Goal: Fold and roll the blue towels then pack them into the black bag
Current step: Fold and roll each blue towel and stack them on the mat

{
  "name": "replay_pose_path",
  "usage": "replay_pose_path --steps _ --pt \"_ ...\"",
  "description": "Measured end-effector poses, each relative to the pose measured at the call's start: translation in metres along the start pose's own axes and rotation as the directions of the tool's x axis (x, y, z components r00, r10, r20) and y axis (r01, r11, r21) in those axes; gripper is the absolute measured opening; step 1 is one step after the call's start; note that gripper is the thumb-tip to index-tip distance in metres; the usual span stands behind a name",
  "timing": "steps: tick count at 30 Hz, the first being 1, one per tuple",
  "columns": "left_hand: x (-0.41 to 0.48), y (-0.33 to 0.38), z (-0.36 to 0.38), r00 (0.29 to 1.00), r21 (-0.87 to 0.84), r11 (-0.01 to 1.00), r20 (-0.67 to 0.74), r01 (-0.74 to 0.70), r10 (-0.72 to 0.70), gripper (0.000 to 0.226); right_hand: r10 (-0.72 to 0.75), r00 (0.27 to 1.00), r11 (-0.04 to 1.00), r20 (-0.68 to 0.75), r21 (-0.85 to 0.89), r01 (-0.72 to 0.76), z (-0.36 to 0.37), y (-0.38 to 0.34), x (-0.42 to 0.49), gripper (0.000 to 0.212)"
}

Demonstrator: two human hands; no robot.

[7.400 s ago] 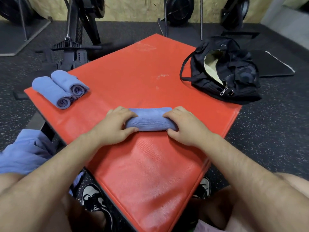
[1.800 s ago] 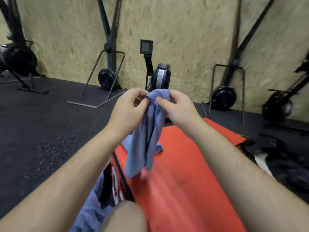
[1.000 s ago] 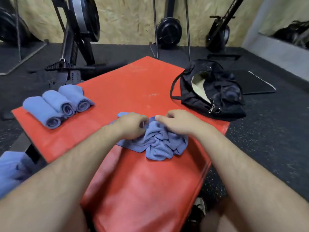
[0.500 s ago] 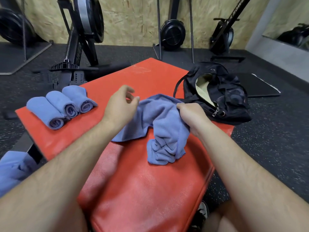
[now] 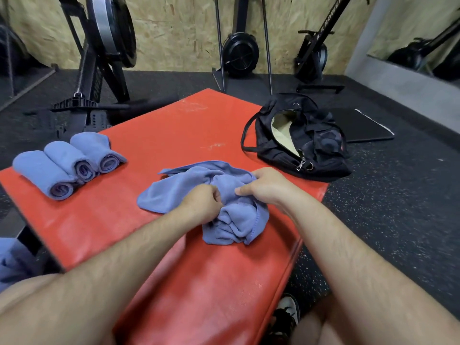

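Note:
A crumpled blue towel [image 5: 174, 188] lies in the middle of the red mat [image 5: 174, 125]. My left hand [image 5: 202, 203] pinches a bunch of its cloth with curled fingers. Close beside it, my right hand [image 5: 267, 186] grips the towel's upper right part. Three rolled blue towels [image 5: 67, 163] lie side by side at the mat's left edge. The black bag [image 5: 306, 143] sits unzipped at the mat's right corner, its pale lining showing.
More blue cloth [image 5: 12, 260] lies on the floor at lower left. Rowing machines [image 5: 104, 46] stand behind the mat against a chipboard wall. A dark floor mat [image 5: 361, 125] lies beyond the bag. My shoe [image 5: 286, 310] shows below the mat's near edge.
The towel, held up half a second ago, is back down on the mat. My left hand, which was free, has closed on the cloth beside my right hand.

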State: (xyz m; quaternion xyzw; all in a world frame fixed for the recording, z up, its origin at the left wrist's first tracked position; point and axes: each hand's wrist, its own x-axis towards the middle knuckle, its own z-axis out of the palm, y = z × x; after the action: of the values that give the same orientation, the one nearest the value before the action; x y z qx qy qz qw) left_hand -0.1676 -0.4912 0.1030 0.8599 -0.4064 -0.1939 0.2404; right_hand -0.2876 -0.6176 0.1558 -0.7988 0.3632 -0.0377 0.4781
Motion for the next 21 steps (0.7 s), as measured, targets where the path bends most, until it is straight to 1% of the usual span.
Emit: replay_pose_path --steps 2,4,5,6,7,8,9,10,12,13,15,16,17,18,19,21 --pt "0.000 -0.003 0.002 0.998 -0.026 1.000 -0.058 -0.009 0.007 0.029 -0.048 0.999 0.997 0.014 0.060 0.047 -0.001 -0.005 -0.001 0.018" --pt "-0.001 -0.003 -0.001 0.995 -0.053 0.999 -0.099 -0.010 0.005 0.026 -0.082 0.997 0.995 0.002 0.059 0.082 -0.001 -0.011 -0.003 0.013" --pt "-0.001 -0.001 -0.005 0.992 -0.085 0.996 -0.127 -0.005 -0.006 0.023 -0.094 0.995 0.995 -0.033 0.024 0.095 -0.002 -0.012 -0.002 0.012" --pt "-0.002 0.001 -0.011 0.984 -0.141 0.990 -0.175 0.000 -0.024 0.020 -0.106 0.990 0.994 -0.094 -0.048 0.102 -0.003 -0.012 0.000 0.013" --pt "-0.003 0.003 -0.019 0.968 -0.219 0.976 -0.244 -0.004 -0.050 0.017 -0.122 0.979 0.983 -0.166 -0.156 0.096 -0.006 -0.011 0.001 0.016" --pt "-0.003 0.004 -0.027 0.944 -0.294 0.955 -0.322 -0.027 -0.073 0.014 -0.147 0.961 0.960 -0.233 -0.268 0.081 -0.008 -0.011 0.001 0.018" --pt "-0.004 0.005 -0.035 0.917 -0.358 0.931 -0.391 -0.069 -0.082 0.011 -0.189 0.942 0.941 -0.278 -0.327 0.092 -0.008 -0.013 0.000 0.018" --pt "-0.007 0.008 -0.043 0.894 -0.411 0.903 -0.442 -0.125 -0.077 0.008 -0.239 0.930 0.941 -0.280 -0.302 0.151 -0.006 -0.016 -0.003 0.017" --pt "-0.013 0.015 -0.054 0.878 -0.504 0.830 -0.476 -0.238 -0.037 0.011 -0.335 0.922 0.942 -0.196 -0.108 0.319 0.003 -0.027 -0.009 0.027" --pt "-0.017 0.018 -0.058 0.885 -0.541 0.794 -0.466 -0.278 -0.009 0.013 -0.367 0.915 0.930 -0.169 -0.028 0.367 0.010 -0.033 -0.013 0.030" --pt "-0.025 0.024 -0.064 0.897 -0.577 0.746 -0.438 -0.333 0.061 0.008 -0.408 0.887 0.907 -0.214 0.010 0.420 0.021 -0.040 -0.014 0.025" --pt "-0.028 0.026 -0.067 0.897 -0.579 0.738 -0.436 -0.347 0.079 0.004 -0.411 0.875 0.904 -0.255 0.009 0.427 0.023 -0.041 -0.011 0.022" --pt "-0.030 0.025 -0.069 0.890 -0.568 0.743 -0.449 -0.353 0.079 0.004 -0.390 0.878 0.909 -0.278 0.036 0.415 0.023 -0.042 -0.008 0.020" --pt "-0.031 0.021 -0.071 0.880 -0.539 0.767 -0.471 -0.349 0.069 0.005 -0.345 0.898 0.917 -0.274 0.103 0.385 0.021 -0.042 -0.006 0.018" --pt "-0.032 0.018 -0.073 0.870 -0.496 0.802 -0.491 -0.331 0.056 0.007 -0.284 0.928 0.918 -0.243 0.210 0.336 0.019 -0.042 -0.004 0.016" --pt "-0.035 0.010 -0.075 0.874 -0.433 0.863 -0.485 -0.261 0.020 0.007 -0.200 0.971 0.863 -0.133 0.446 0.239 0.016 -0.043 -0.004 0.010"
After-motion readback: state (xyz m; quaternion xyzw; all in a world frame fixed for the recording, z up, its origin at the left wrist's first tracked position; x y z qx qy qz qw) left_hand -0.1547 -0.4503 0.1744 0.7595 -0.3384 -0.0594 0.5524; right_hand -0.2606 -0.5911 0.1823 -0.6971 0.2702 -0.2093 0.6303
